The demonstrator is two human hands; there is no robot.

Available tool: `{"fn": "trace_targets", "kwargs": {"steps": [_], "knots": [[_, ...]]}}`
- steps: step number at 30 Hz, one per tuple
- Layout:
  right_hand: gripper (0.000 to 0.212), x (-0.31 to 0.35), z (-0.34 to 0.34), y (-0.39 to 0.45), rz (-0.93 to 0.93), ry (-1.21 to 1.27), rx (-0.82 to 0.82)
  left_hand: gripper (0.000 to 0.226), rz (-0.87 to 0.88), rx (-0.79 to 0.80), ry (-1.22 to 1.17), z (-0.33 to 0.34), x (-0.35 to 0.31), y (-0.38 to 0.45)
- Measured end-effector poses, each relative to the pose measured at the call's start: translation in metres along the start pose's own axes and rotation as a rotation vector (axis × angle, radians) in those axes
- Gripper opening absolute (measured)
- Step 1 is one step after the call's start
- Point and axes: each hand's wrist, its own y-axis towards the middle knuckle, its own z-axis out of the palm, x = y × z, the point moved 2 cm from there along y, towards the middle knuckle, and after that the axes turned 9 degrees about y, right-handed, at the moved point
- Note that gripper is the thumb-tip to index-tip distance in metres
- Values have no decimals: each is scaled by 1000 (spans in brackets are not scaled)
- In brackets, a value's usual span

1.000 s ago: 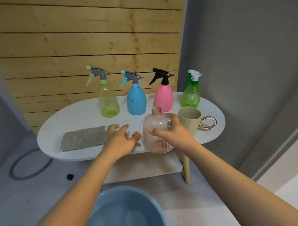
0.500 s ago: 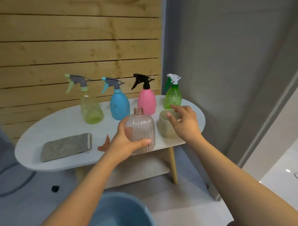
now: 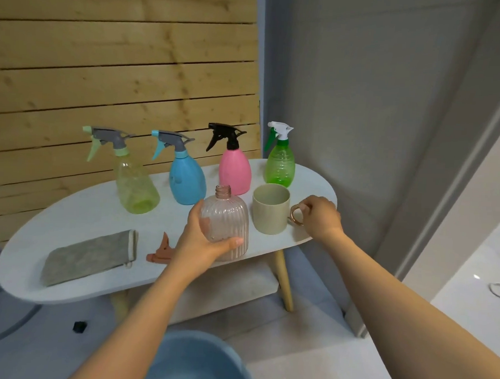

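While left hand (image 3: 200, 241) cradles the ribbed bottle (image 3: 226, 222), right hand (image 3: 320, 216) pinches the mug handle (image 3: 296, 215).

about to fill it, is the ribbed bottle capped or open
Open: ribbed bottle in the left hand shows a bare neck; sprayer head lies beside it.

Left hand (image 3: 200, 244) gripping ribbed bottle (image 3: 227, 220), right hand (image 3: 320, 216) apparently pinching mug (image 3: 271, 209) handle
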Motion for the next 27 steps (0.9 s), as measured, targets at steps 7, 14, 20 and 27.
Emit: {"fn": "trace_targets", "kwargs": {"steps": [7, 14, 20, 27], "knots": [[7, 16, 3, -19, 39, 193, 119, 107, -40, 45, -37, -18, 5, -15], [12, 45, -8, -78, -230, 251, 130, 107, -109, 91, -99, -83, 28, -69], [14, 64, 34, -148, -344, 181, 330, 99, -281, 94, -85, -111, 81, -144], [19, 62, 122, -183, -359, -19, 552, 89, -448, 1, 7, -82, 152, -176]]}}
